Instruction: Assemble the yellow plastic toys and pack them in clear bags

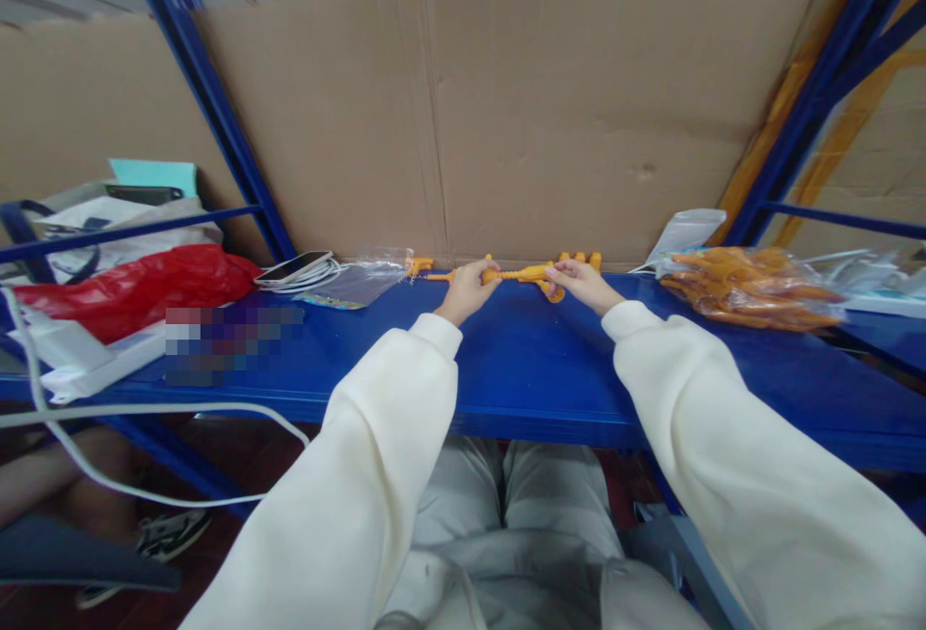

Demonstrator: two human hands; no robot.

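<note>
Red bag point(137, 287): far left on the blue shelf point(521, 360).
Phone point(293, 267): just right of the red bag, beside clear bags point(358, 283).
Left hand point(465, 289): fingers curled shut round the rod's left part.
Rod point(517, 274): orange, at the shelf's back by the cardboard point(579, 109); its long axis runs left to right, level, between both hands.
Right hand point(583, 283): fingers pinched on the rod's right end.
Parts bag point(745, 287): holds orange pieces, well right of the hands.

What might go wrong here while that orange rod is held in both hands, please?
The left hand and right hand both hold the thin orange rod; a hard pull or bend might snap it. The white cable loops below the blue shelf near the left sleeve and could snag.
</note>
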